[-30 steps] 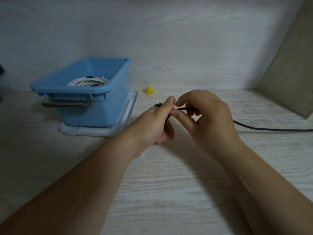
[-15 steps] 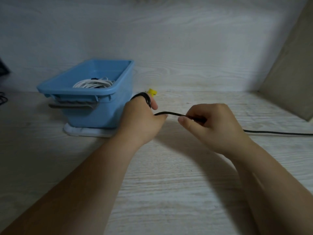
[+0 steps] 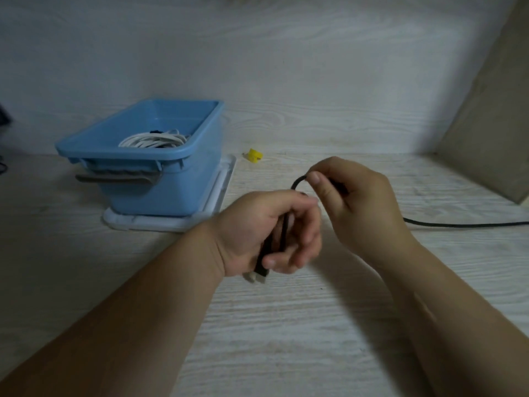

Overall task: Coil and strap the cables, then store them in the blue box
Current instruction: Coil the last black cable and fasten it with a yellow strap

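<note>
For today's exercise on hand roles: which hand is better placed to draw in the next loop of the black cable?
Right. The right hand pinches the cable, whose slack trails off on its side; the left hand is full, gripping the gathered end.

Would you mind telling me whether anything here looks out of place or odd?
Only small things: a yellow piece lies loose on the table right of the box, and the black cable trails uncoiled off to the right. Nothing looks spilled or damaged.
</note>
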